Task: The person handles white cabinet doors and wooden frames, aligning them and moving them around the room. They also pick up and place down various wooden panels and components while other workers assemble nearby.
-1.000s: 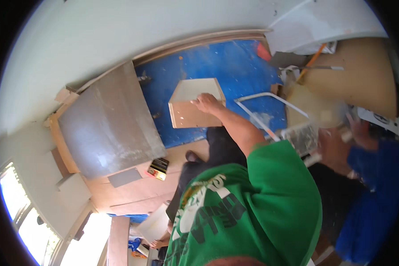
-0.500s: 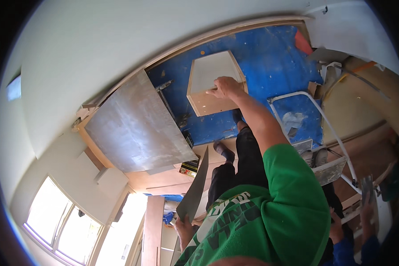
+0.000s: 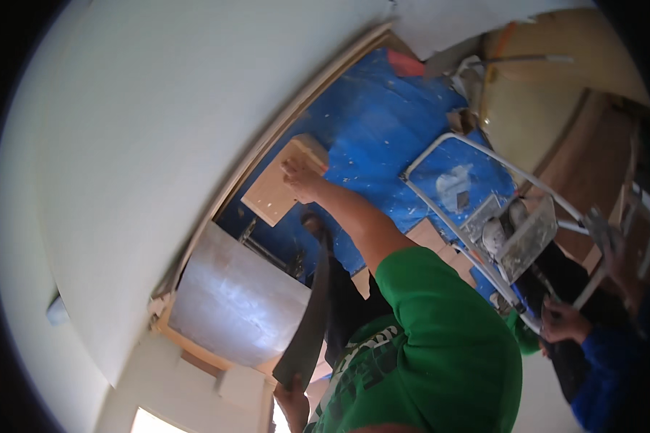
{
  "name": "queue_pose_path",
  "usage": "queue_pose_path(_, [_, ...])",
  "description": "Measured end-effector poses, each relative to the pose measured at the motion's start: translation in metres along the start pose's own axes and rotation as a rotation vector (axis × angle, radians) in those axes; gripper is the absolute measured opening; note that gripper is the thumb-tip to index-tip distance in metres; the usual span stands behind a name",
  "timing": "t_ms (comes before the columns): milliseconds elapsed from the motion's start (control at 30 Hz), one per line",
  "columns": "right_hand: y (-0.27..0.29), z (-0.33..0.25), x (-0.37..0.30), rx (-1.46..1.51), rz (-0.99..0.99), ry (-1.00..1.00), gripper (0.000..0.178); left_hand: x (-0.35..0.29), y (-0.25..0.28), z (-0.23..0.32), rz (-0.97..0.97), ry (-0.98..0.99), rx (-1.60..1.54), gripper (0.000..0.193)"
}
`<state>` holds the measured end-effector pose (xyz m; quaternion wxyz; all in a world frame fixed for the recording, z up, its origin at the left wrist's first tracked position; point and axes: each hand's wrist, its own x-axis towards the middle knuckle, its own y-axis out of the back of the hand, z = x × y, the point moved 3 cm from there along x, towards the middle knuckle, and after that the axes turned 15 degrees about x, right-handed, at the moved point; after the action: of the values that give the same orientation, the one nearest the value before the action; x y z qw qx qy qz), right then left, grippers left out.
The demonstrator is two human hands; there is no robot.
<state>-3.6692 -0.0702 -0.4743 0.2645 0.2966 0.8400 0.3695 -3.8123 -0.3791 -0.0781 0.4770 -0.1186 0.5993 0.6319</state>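
Head view, the only one: since a second ago the scene has swung hard; the tan square board (image 3: 280,182) that sat near the middle of the frame now lies left of centre, close against the pale curved wall (image 3: 144,159), and our right hand (image 3: 301,180) has travelled with it. We judge the board is being carried or pressed toward the wall's edge rather than let go. The right hand lies on the board's near-right corner, fingers curled over its edge, gripping it; the arm reaches out from the green sleeve (image 3: 440,325). Our left hand (image 3: 294,401) has come into view only in the last half second, low in the frame, closed round the bottom of a long dark flat blade-like tool (image 3: 312,317) that stands up toward the right forearm, well apart from the board. Below the board sits the grey sheet panel (image 3: 235,303); behind it the blue tarp (image 3: 383,123), speckled with debris. To the right, a white metal ladder frame (image 3: 477,209), and another person's hand (image 3: 562,322) on it, blue sleeve beyond.
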Motion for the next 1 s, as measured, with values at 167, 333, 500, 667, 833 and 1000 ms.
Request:
queue_pose_path(167, [0.043, 0.055, -0.069, 0.896, 0.246, -0.616, 0.044, 0.051, 0.027, 0.045, -0.072, -0.271, 0.151, 0.027])
queue_pose_path(333, [0.108, 0.044, -0.269, 0.955, 0.637, -1.088, 0.041, 0.083, 0.053, 0.114, -0.262, -0.474, 0.178, 0.027])
queue_pose_path(500, [-0.034, 0.039, -0.542, 0.107, 0.658, -1.324, 0.023, 0.13, 0.075, 0.158, -0.481, -0.511, -0.091, 0.034])
queue_pose_path(667, [-0.041, -0.11, -0.54, 0.384, 0.588, -1.446, 0.024, 0.221, 0.034, 0.124, -0.645, -0.389, -0.465, 0.048])
queue_pose_path(833, [-0.08, -0.189, -0.486, 0.669, 0.126, -0.935, 0.028, 0.354, -0.029, 0.035, -0.693, -0.226, -0.586, 0.052])
queue_pose_path(1000, [-0.063, -0.209, -0.49, 0.917, 0.327, -1.484, 0.027, 0.445, -0.091, -0.039, -0.706, 0.016, -0.727, 0.05])
